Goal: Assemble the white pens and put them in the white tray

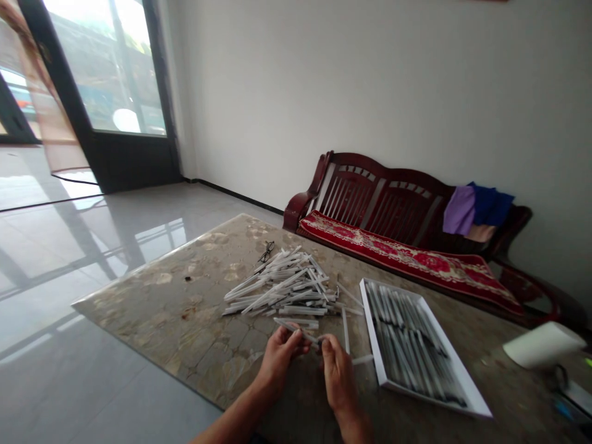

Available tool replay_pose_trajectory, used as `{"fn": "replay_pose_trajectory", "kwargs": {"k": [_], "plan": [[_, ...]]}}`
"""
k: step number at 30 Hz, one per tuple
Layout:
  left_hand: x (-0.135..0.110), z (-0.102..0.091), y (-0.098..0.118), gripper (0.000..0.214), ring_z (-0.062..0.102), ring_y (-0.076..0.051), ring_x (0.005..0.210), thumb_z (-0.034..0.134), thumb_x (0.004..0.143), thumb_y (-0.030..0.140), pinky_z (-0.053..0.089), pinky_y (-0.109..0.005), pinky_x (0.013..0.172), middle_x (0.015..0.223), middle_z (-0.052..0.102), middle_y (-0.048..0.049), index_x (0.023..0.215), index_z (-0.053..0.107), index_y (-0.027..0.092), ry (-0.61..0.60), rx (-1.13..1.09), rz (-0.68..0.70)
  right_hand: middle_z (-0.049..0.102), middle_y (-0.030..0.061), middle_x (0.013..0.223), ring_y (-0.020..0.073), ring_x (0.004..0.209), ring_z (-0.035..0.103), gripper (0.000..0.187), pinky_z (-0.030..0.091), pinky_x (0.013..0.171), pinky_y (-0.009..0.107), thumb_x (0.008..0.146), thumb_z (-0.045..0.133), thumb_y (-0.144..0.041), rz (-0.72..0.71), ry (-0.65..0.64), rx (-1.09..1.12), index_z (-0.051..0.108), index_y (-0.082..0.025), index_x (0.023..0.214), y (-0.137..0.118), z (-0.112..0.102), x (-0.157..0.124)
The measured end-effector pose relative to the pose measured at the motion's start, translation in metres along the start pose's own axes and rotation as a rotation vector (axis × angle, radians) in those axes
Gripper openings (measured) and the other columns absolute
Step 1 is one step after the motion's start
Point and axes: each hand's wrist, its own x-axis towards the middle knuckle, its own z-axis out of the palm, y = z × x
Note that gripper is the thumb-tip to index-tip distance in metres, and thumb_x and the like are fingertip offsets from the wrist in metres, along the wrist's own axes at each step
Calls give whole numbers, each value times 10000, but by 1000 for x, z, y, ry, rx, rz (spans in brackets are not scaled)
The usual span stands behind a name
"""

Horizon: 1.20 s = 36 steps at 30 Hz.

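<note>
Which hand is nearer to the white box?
Right: the right hand is just left of the white box, apart from it; the left hand is farther left.

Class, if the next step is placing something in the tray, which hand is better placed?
Probably the right hand: it is nearer the tray, while the left hand is farther from it.

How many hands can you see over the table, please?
2: the left hand holds a slim pale piece, and the right hand is near its other end, beside the white box. No others show.
</note>
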Motion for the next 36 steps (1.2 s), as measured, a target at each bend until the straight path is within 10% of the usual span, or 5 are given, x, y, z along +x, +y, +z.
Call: {"fn": "replay_pose_trajectory", "kwargs": {"k": [32, 36], "plan": [[-1, -2, -1, 371, 647, -168, 617, 833, 610, 449, 519, -265, 595, 653, 680, -12, 755, 636, 170, -64, 107, 37, 590, 0, 599, 154, 571, 569, 495, 422, 521, 232, 860, 428, -670, 65, 16, 85, 569, -229, 684, -2, 4, -5], [0, 0, 1, 377, 646, -167, 624, 833, 604, 462, 506, -251, 585, 659, 680, -21, 745, 646, 167, -98, 126, 39, 405, -62, 433, 105, 347, 376, 568, 276, 331, 220, 782, 405, -770, 365, -28, 308, 449, -244, 571, -1, 17, -5]]}}
